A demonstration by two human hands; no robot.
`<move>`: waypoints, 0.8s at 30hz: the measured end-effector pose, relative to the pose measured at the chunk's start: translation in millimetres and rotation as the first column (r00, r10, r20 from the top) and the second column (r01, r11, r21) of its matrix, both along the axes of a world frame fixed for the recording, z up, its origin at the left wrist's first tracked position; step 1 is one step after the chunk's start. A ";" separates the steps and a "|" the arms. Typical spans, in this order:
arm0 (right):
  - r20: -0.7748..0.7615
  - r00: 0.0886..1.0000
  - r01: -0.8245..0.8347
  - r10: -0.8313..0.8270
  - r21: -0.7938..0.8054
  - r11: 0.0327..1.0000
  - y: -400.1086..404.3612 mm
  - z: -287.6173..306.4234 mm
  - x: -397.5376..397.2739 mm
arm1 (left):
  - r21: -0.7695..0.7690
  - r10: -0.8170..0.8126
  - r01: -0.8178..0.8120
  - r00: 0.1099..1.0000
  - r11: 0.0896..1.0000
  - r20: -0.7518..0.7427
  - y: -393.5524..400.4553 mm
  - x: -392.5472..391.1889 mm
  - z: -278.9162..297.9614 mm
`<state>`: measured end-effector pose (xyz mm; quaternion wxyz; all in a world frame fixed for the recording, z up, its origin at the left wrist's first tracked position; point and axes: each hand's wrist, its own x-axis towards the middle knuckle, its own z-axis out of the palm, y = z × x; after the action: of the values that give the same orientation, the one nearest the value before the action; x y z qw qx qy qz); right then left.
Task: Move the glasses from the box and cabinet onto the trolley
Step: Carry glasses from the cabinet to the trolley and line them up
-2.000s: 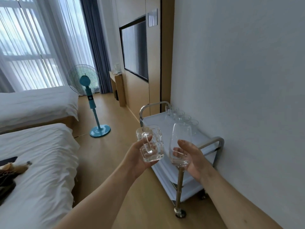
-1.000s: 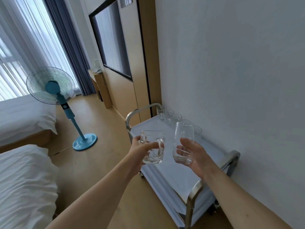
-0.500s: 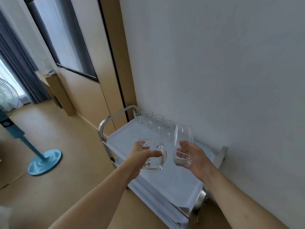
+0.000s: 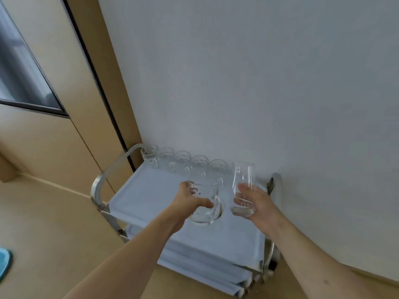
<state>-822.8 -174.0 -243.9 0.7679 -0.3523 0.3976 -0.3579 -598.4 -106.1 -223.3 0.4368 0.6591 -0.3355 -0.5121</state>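
— What is held at this moment, and where?

— A glass mug (image 4: 205, 207) is gripped by the left hand (image 4: 190, 201), with the thumb curled across its near side and the fingers wrapped behind it. A tall tumbler (image 4: 243, 190) is held low down by the right hand (image 4: 255, 201), its base cupped between the curled fingers (image 4: 240, 196) and the palm. Both are carried above the top shelf of the trolley (image 4: 151, 195), and neither appears to be set down yet.

— What lies beyond the fingertips?

— A row of mugs (image 4: 183, 160) is lined up along the far edge of the shelf, against the wall (image 4: 259, 83); the free space is found beside the last of them, just past the tumbler.

— How are these pieces likely to handle?

— They are judged to be rigid, smooth and breakable (the mug probably the heavier of the two). A slip is likely if the grip is loosened early. The mug is best taken around the body or by its handle; the tumbler is best kept held near the base, so that it can be lowered upright without its rim being knocked against the row
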 end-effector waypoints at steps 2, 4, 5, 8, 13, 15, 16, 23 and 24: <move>-0.017 0.999 0.040 -0.040 0.009 0.999 7.0 -2.7 -1.3 | -0.008 -0.064 0.064 0.998 0.998 0.017 -6.4 2.7 -4.2; -0.039 0.996 0.076 -0.075 0.019 0.997 12.5 -4.0 -3.7 | -0.003 -0.132 0.132 0.990 0.991 0.043 -12.4 2.7 -9.3; -0.052 0.995 0.090 -0.089 0.019 0.996 14.5 -4.1 -4.7 | -0.001 -0.171 0.171 0.983 0.985 0.060 -15.2 1.9 -12.0; -0.078 0.988 0.137 -0.136 0.009 0.990 16.5 -5.2 -9.3 | 0.006 -0.272 0.274 0.952 0.962 0.138 -25.4 -2.6 -20.0; -0.092 0.980 0.177 -0.177 -0.008 0.984 -0.3 -8.2 -18.3 | 0.005 -0.372 0.399 0.851 0.917 0.372 -50.4 -21.1 -31.6; -0.072 0.982 0.172 -0.173 -0.030 0.985 -15.6 -11.4 -22.9 | -0.001 -0.384 0.436 0.793 0.900 0.472 -66.4 -28.9 -38.9; -0.066 0.983 0.172 -0.174 -0.031 0.985 -24.3 -13.2 -25.0 | -0.003 -0.385 0.450 0.767 0.893 0.513 -75.2 -31.7 -42.0; -0.088 0.965 0.252 -0.249 0.024 0.967 -83.0 -33.5 -36.5 | 0.139 -0.506 0.598 0.508 0.790 0.697 -143.9 -54.2 -66.1; -0.091 0.966 0.245 -0.242 0.016 0.969 -91.7 -35.4 -38.3 | 0.157 -0.523 0.624 0.461 0.765 0.717 -156.0 -57.7 -68.2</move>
<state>-861.0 -265.7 -279.3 0.7043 -0.3061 0.4764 -0.4282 -656.2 -262.1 -291.5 0.1094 0.6232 -0.7133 -0.3013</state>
